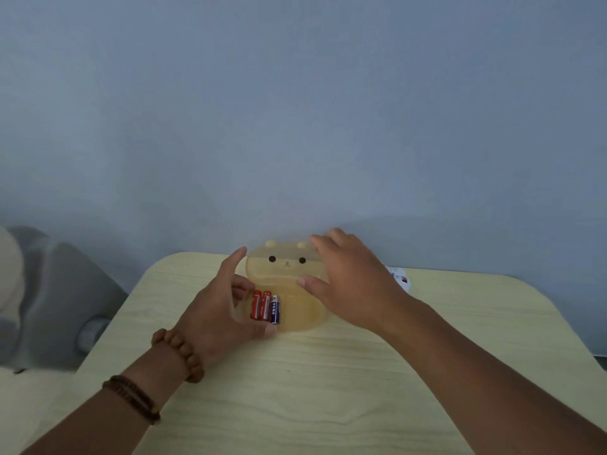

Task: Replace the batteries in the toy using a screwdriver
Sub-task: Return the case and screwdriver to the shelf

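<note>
Reaching in from both sides, the two hands frame the toy (289, 284), a flat, pale yellow, bear-faced piece lying on the far middle of the table (328, 389).

The right hand (351, 280) is spread wide over the toy's right edge, fingers fanned toward the far ear and thumb lying across its middle. It grips nothing; it looks placed to steady the toy or to get ready to lift or turn it.

The left hand (220, 303) is loosely open at the toy's near-left corner, index finger stretched toward the far edge, the other fingers curled and the thumb low by the near rim. Three batteries (265, 307), two red and one dark blue, lie side by side just at its fingertips. Whether the curled fingers touch them or only hover beside them I cannot tell, nor whether the cells rest on the toy's surface or just against its edge. They are probably kept close so they are at hand once the compartment is open.

With the bear's face upward, the battery door is presumably underneath, so flipping the toy seems the likely step in hand.

No screwdriver is visible. Beyond the right hand, a small white item with red marks (401, 277) lies at the table's far edge, mostly hidden.
</note>
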A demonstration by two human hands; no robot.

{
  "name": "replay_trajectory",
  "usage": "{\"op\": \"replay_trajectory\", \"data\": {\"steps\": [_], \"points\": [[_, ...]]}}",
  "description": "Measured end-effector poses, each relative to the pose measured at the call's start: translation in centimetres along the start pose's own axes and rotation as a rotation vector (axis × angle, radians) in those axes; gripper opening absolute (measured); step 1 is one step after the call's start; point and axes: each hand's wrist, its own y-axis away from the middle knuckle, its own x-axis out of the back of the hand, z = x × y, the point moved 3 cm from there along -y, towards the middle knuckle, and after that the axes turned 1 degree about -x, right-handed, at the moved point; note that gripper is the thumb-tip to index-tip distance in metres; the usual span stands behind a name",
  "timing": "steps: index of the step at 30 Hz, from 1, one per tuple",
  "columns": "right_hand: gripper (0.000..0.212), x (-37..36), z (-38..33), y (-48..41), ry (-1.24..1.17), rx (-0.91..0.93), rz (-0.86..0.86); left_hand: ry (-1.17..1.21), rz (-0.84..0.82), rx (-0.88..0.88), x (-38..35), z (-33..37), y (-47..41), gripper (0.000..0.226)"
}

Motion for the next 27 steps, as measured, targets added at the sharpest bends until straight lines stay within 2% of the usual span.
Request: {"op": "replay_trajectory", "data": {"steps": [6, 10, 16, 18, 22, 27], "points": [[0.046, -0.5, -0.8, 3.2, -0.113, 0.094, 0.082, -0.037, -0.008, -0.049, 0.4, -0.1, 0.6, 0.122], [0.033, -2.1, -1.0, 5.3, -0.154, 0.107, 0.073, -0.042, -0.052, -0.121, 0.8, -0.8, 1.3, 0.117], [0.031, -4.3, -0.7, 6.1, -0.220, 0.048, 0.033, -0.078, -0.073, -0.197, 1.0, -1.0, 1.8, 0.083], [0.034, -4.5, -0.6, 6.0, -0.269, 0.022, 0.029, -0.063, -0.052, -0.200, 1.1, -0.9, 1.6, 0.075], [0.056, -5.0, -0.4, 6.0, -0.365, -0.029, 0.067, -0.042, -0.054, -0.210, 1.1, -1.1, 1.3, 0.073], [0.061, -5.5, -0.6, 6.5, -0.412, -0.056, 0.073, -0.051, -0.091, -0.223, 1.2, -1.1, 1.3, 0.075]]}}
